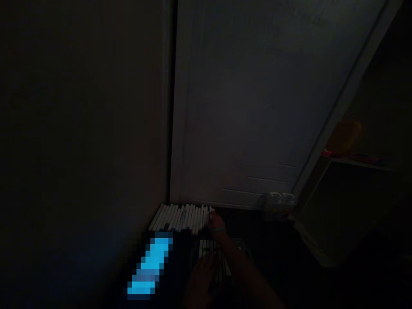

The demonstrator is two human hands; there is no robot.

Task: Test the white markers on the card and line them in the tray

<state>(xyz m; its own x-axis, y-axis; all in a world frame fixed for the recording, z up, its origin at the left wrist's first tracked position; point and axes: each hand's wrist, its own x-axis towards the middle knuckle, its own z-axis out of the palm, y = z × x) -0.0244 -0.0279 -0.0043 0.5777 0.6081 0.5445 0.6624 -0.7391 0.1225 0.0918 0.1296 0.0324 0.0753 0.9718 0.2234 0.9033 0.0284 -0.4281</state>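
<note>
Super dim room, so bear with me: big pale grey panel (244,107) at the back, a dark brownish wall (96,107) on the left, and a nearly black surface (247,223) at the bottom where everything's sitting. Lined up against the foot of the panel, starting at the corner, is a long row of slim white markers (183,219), side by side and mostly leaning the same way, with a few darker coloured ends facing the near side.

Right hand (217,223) is at the right end of that row, light-coloured band (219,230) on the wrist. Its fingers are bunched up narrow by the last markers, but honestly can't tell if they're pinching one or just touching.

Left hand (203,270) is lower down, back of the hand up, over a second, smaller bunch of white markers (207,245) nearer the person. Those seem to sit in some see-through container, though its edges are mostly lost in the dark. Fingers point forward across the markers; too murky to say whether they've got hold of anything.

Left of that hand there's a bright blue pixelated rectangle (157,253), well apart from it. Over to the right, two clear boxy objects (281,204) stand side by side near the panel, and further right there's a shelf unit (325,206) with a blurry orange item (346,135) and something flat and reddish on top.
</note>
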